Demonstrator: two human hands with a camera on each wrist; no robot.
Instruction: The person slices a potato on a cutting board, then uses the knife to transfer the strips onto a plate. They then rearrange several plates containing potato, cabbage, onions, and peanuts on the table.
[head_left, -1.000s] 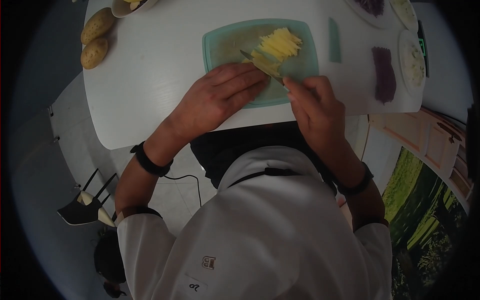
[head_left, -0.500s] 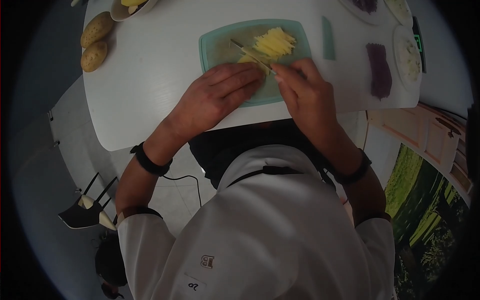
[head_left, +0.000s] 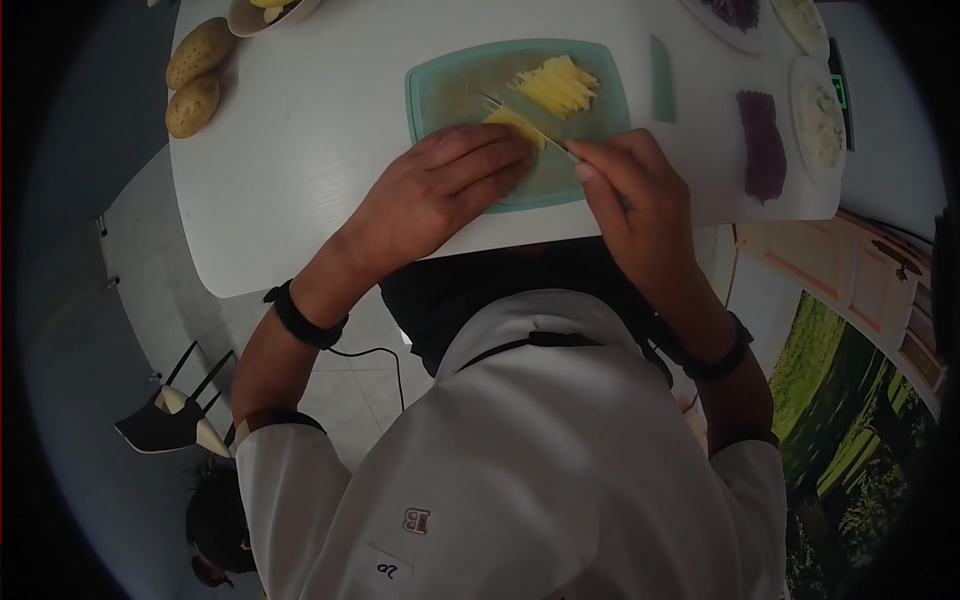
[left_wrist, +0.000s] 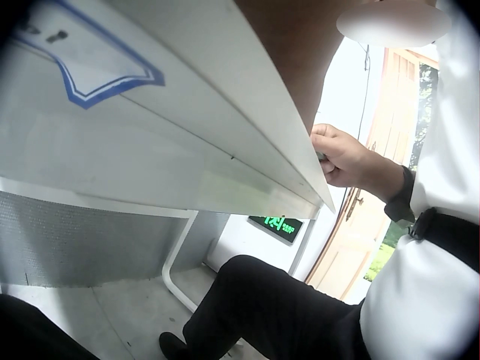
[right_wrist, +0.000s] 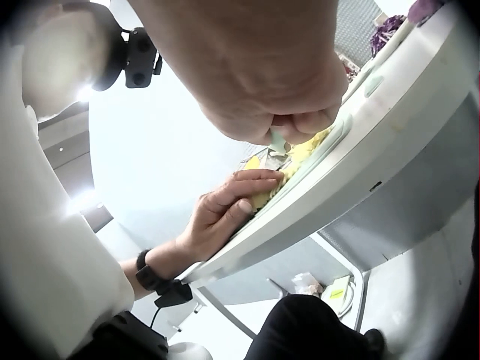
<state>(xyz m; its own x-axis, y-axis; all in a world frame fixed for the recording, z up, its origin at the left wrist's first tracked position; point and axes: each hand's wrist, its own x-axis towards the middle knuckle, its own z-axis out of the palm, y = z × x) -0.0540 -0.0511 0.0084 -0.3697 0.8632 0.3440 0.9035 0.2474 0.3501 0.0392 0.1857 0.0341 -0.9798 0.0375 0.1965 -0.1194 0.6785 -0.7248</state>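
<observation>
On the teal cutting board [head_left: 440,85], my left hand [head_left: 435,190] holds down a piece of yellow potato [head_left: 508,119], its fingers bent over the top. In the right wrist view the left hand [right_wrist: 221,210] has its thumb near the potato's side. My right hand [head_left: 640,190] grips a knife [head_left: 550,137] by its pale green handle [right_wrist: 278,142]. The blade slants across the potato, right by the left fingertips. A pile of cut potato strips [head_left: 560,86] lies farther back on the board.
Two unpeeled potatoes [head_left: 194,106] and a bowl [head_left: 245,20] are on the left of the white table [head_left: 290,150]. To the right are a flat teal strip [head_left: 662,80], a purple cloth-like piece [head_left: 762,145] and a plate of pale pieces [head_left: 820,120].
The knife in my right hand moved forward and left along the potato, then drew back to the right. The left hand stayed on the potato almost unmoved.
</observation>
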